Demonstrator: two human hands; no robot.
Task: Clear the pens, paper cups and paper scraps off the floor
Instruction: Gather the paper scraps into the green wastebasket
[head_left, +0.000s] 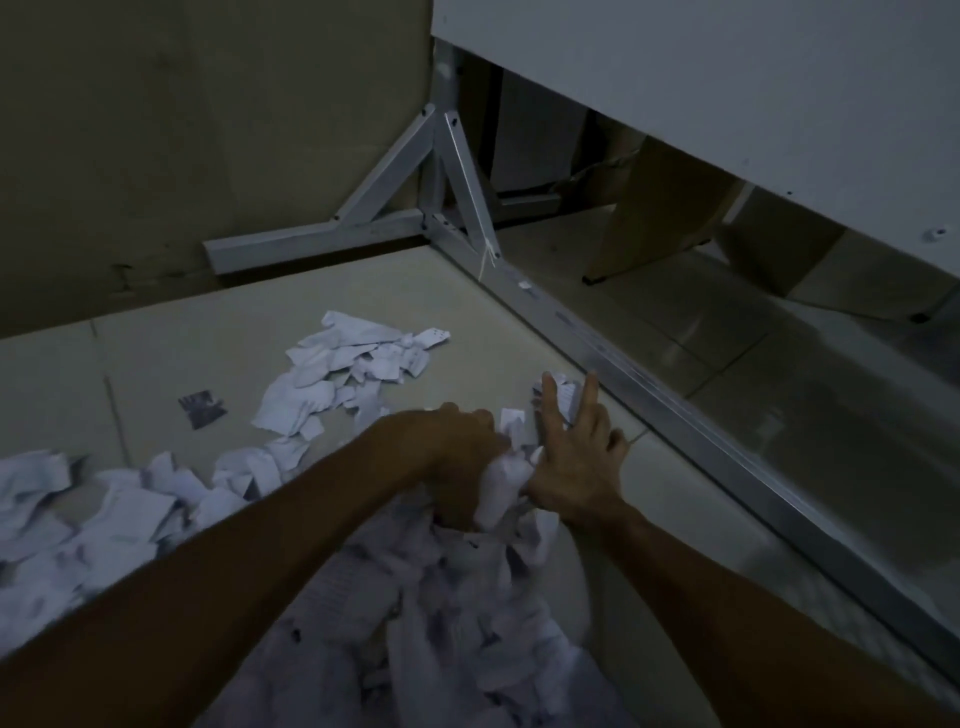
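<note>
White torn paper scraps lie over the tiled floor (218, 332). One pile of scraps (353, 364) sits ahead, another pile (93, 514) at the left, and a big heap (452, 613) lies under my arms. My left hand (457, 457) grips a bunch of crumpled scraps (501, 480) at the top of that heap. My right hand (576, 457) presses against the same bunch from the right, with its fingers straight and spread. No pens or paper cups show in this view.
A small dark printed scrap (202, 409) lies alone at the left. A metal table frame (649, 374) runs along the floor on the right, with braces (447, 171) at the corner. A white tabletop (727, 78) overhangs. Cardboard (660, 208) leans under it. A wall (182, 130) stands behind.
</note>
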